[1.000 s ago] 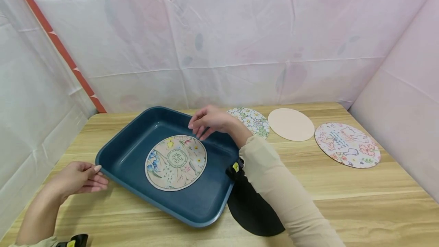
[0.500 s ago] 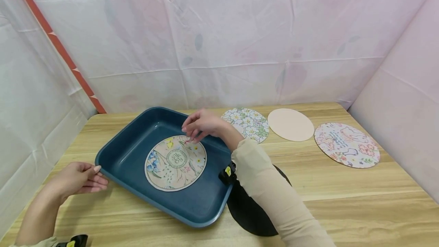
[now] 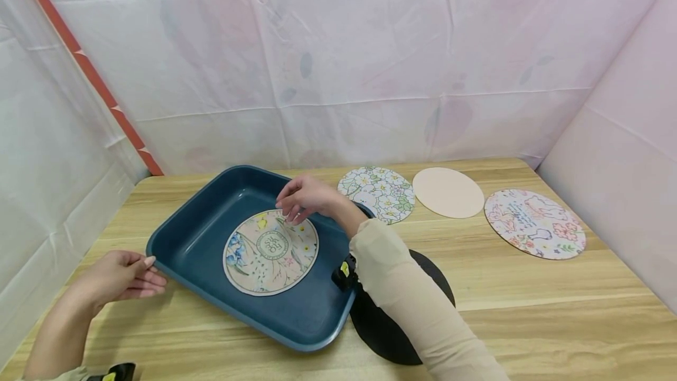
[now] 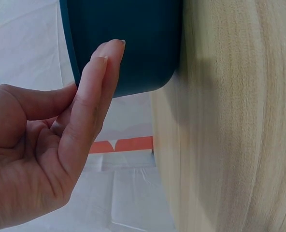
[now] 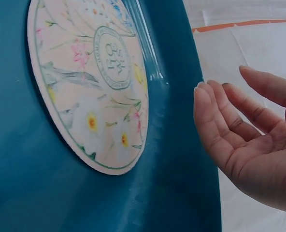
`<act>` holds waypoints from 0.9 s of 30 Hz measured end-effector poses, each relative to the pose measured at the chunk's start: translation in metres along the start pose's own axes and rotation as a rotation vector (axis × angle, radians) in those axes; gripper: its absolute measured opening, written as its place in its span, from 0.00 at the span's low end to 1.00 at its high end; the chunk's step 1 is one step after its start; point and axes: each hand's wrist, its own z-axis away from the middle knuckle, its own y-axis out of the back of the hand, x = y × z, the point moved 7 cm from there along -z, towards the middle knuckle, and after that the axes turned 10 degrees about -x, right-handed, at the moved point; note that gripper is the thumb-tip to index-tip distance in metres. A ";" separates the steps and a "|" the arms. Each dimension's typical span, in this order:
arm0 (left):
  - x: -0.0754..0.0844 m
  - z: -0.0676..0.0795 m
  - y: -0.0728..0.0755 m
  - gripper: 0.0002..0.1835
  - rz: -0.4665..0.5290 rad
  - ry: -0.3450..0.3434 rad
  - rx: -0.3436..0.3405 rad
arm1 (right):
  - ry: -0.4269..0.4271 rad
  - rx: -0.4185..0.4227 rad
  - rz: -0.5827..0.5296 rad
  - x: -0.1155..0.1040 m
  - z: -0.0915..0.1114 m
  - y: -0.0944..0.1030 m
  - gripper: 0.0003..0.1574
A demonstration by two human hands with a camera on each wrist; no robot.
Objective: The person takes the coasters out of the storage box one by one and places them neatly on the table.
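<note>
My left hand (image 3: 119, 276) pinches the left corner of a dark blue rectangular tray (image 3: 182, 240). In the left wrist view, the thumb sits at the rim while the straighter fingers (image 4: 87, 92) lie along the outer wall. A round floral mat (image 3: 271, 269) with lettering at its centre lies flat on the tray's bottom. Above its far edge hovers my right hand (image 3: 307, 197), holding nothing. The right wrist view shows those fingers (image 5: 208, 121) loosely bent and apart from the mat.
A black round mat (image 3: 381, 334) lies right of the tray, partly under the right sleeve (image 3: 407, 287). Along the table's back right lie a white-flowered mat (image 3: 388, 193), a plain cream mat (image 3: 448, 193) and a pink patterned mat (image 3: 534, 225). Cloth walls (image 3: 344, 63) surround the table.
My right hand has moved left and slightly toward the mat in the tray, uncovering more of the white-flowered and black mats. The left hand and tray have stayed put.
</note>
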 end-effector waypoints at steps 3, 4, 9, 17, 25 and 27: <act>-0.001 0.000 0.000 0.20 -0.002 0.012 0.007 | -0.018 0.009 0.014 0.005 -0.002 0.001 0.14; -0.001 0.000 0.000 0.20 -0.002 0.017 0.011 | -0.022 0.014 0.020 0.007 -0.002 0.001 0.14; -0.001 0.000 0.000 0.20 -0.005 0.023 0.015 | -0.066 0.046 0.068 0.014 -0.002 0.003 0.13; -0.001 0.000 0.000 0.20 -0.002 0.018 0.011 | -0.178 0.146 0.186 0.022 0.002 0.009 0.09; 0.000 0.000 0.000 0.20 -0.001 0.003 0.005 | -0.238 0.178 0.237 0.026 0.004 0.016 0.09; 0.000 0.000 0.000 0.20 0.000 0.001 0.003 | -0.246 0.183 0.241 0.027 0.004 0.017 0.09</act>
